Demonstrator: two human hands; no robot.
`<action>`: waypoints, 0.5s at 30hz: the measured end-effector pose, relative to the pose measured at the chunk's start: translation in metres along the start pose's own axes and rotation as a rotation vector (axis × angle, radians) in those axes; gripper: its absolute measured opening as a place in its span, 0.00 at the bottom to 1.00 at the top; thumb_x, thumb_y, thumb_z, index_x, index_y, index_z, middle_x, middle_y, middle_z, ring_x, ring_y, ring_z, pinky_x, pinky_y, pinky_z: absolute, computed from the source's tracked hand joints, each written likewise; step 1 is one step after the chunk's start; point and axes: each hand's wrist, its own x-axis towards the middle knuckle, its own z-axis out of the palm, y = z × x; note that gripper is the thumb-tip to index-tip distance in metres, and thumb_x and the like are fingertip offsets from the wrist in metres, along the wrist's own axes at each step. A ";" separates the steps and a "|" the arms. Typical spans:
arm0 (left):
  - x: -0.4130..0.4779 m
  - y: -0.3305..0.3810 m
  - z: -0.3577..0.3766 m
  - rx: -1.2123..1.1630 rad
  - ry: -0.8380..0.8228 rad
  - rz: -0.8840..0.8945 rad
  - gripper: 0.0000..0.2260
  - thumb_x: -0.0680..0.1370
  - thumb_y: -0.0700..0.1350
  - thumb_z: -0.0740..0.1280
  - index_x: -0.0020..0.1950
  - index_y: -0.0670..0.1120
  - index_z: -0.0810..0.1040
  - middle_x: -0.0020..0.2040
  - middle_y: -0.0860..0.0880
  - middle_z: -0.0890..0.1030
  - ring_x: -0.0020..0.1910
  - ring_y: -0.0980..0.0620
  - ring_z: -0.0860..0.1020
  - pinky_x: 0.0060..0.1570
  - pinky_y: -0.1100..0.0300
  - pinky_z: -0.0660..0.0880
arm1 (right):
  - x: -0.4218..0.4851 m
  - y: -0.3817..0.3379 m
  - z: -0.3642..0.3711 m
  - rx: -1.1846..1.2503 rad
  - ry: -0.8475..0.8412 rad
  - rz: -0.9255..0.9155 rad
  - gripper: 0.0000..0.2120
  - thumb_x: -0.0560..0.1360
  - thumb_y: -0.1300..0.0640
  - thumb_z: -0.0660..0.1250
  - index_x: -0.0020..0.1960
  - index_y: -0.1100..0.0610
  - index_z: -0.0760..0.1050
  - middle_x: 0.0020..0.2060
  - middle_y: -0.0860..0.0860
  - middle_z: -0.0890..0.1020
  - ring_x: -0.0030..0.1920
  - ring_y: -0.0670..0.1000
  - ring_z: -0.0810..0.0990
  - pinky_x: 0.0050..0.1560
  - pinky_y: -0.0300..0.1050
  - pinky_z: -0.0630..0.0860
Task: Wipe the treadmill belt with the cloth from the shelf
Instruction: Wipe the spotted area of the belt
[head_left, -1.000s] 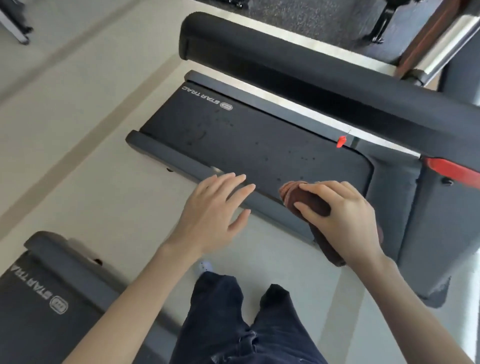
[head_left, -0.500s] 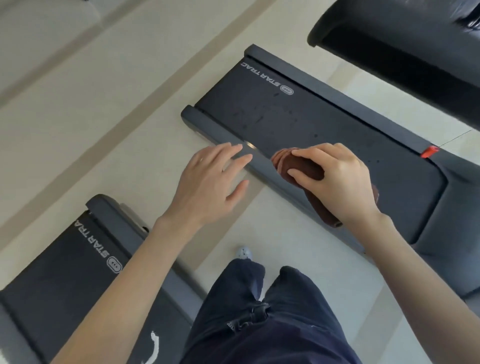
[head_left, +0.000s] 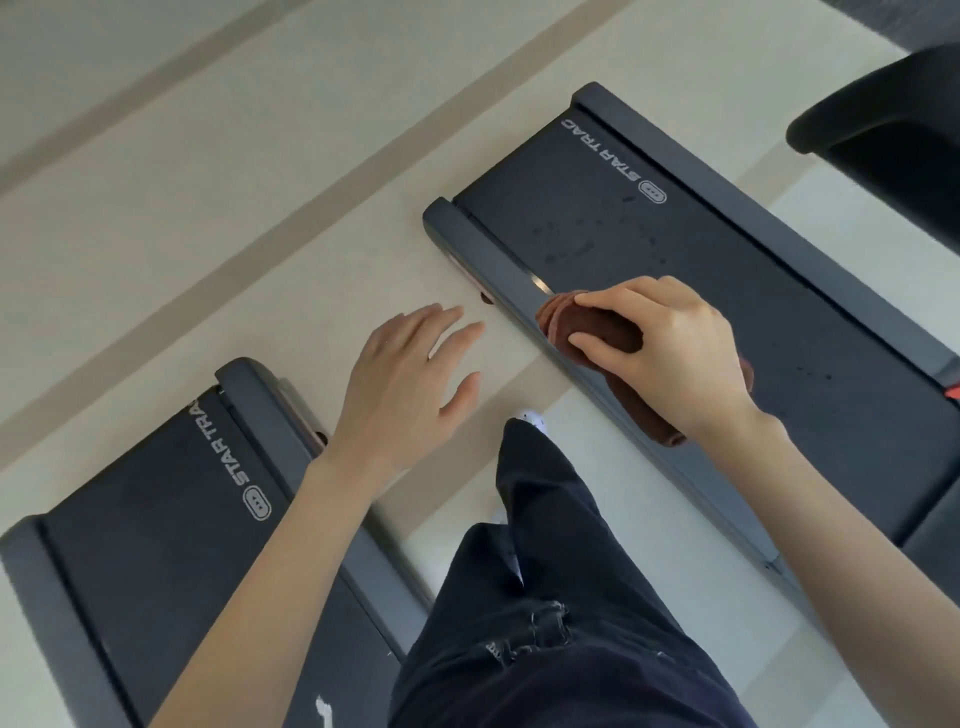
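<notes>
Head cam, looking straight down. The right hand (head_left: 670, 353) is just right of centre frame, fingers curled tight around a folded brown cloth (head_left: 597, 327). The cloth sits over the near side rail (head_left: 498, 260) of the treadmill, right at the edge of the treadmill belt (head_left: 727, 291); can't really tell if it's pressed down on the rail or held just above it. A tail of the cloth pokes out under the wrist toward the lower right.

The belt runs diagonally from upper centre to the right edge, dark, with a bunch of small smudgy spots above the hand and a white STAR TRAC logo (head_left: 602, 150) near its upper end.

The left hand (head_left: 410, 384) is at centre frame, fingers spread and loose, gripping nothing, over the pale floor (head_left: 260, 249) between the two machines.

A second treadmill (head_left: 156, 545) with the same logo fills the lower left. Dark jeans (head_left: 545, 597) take up the bottom centre, with a white shoe tip (head_left: 532, 418) peeking out just above them.
</notes>
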 end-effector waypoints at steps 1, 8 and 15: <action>0.007 -0.005 0.000 0.003 -0.002 -0.009 0.21 0.78 0.52 0.55 0.66 0.46 0.75 0.66 0.45 0.75 0.65 0.45 0.72 0.62 0.48 0.68 | 0.009 0.002 0.003 0.012 0.000 -0.005 0.16 0.72 0.45 0.63 0.54 0.51 0.81 0.46 0.49 0.83 0.44 0.54 0.79 0.43 0.39 0.67; 0.097 -0.047 -0.009 0.022 0.032 -0.051 0.21 0.78 0.53 0.55 0.66 0.45 0.76 0.66 0.46 0.75 0.66 0.45 0.71 0.61 0.48 0.69 | 0.095 0.038 0.016 0.068 0.021 -0.013 0.16 0.72 0.44 0.62 0.54 0.50 0.81 0.45 0.47 0.82 0.43 0.53 0.79 0.41 0.41 0.70; 0.186 -0.069 -0.008 0.008 0.027 -0.054 0.22 0.78 0.53 0.54 0.66 0.46 0.75 0.65 0.46 0.76 0.65 0.44 0.72 0.61 0.48 0.70 | 0.175 0.074 0.030 0.082 0.014 -0.012 0.13 0.71 0.46 0.66 0.53 0.50 0.81 0.44 0.47 0.82 0.43 0.53 0.79 0.40 0.40 0.69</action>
